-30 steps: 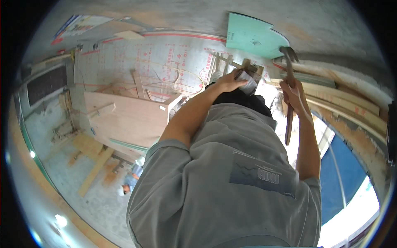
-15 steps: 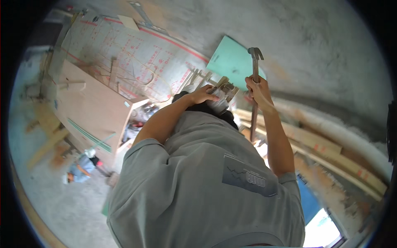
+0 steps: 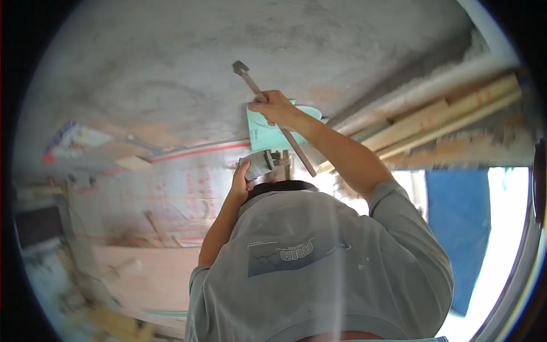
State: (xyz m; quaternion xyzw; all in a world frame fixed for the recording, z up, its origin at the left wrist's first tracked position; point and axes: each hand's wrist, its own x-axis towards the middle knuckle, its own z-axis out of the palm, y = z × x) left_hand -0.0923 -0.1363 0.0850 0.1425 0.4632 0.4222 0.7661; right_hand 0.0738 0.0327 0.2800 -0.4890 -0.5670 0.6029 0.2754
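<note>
My right hand [image 3: 279,109] is closed around the shaft of a claw hammer [image 3: 297,151], held out in front of my body. Its head tilts up and to the left, and the shaft's lower end slants down to the right. Close to my waist, my left hand [image 3: 242,181] grips a grey cylindrical container [image 3: 256,165] with a dark rim, lying tilted on its side. What the container holds is hidden. Behind the hammer is a light green board [image 3: 263,130].
Long wooden planks [image 3: 436,121] are stacked along the wall at right. A blue panel [image 3: 458,228] hangs beside a bright opening. Sheeting with red print [image 3: 171,194] and a large pinkish board [image 3: 154,273] are to the left, partly blurred.
The view has swung round. The hammer has gone from nearly upright to slanting left, still in my right hand. My left hand has raised and tilted the container, its fingers now along the left side.
</note>
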